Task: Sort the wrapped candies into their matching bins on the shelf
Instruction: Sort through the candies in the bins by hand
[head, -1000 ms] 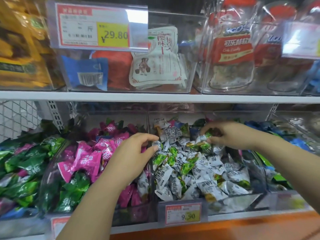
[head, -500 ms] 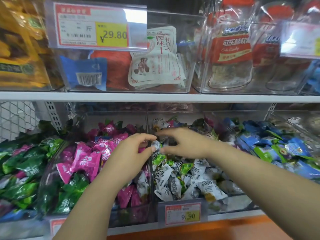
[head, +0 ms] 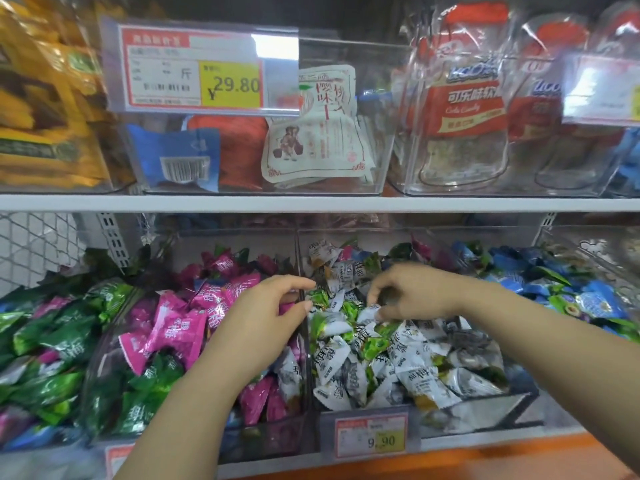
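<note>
The clear middle bin (head: 485, 415) holds a heap of white-wrapped candies (head: 419, 358) mixed with some green ones. My right hand (head: 412, 296) hangs low over that heap, fingers curled down, pinching a white wrapped candy (head: 369, 311) at its fingertips. To the left, a clear bin (head: 242, 441) carries pink candies (head: 180, 327) with green and a few white ones among them. My left hand (head: 263, 317) hovers over that bin's right edge, thumb and fingers curved apart, nothing between them.
Green candies (head: 52, 334) pile up at the far left; blue candies (head: 588, 299) fill the bin at the right. A 9.90 price tag (head: 370, 434) fronts the middle bin. The white upper shelf (head: 311, 202) carries clear bins of bagged sweets close overhead.
Both hands met at the divider around a white candy. My right hand then moved right and down into the white bin with it, and my left hand's pinch opened.
</note>
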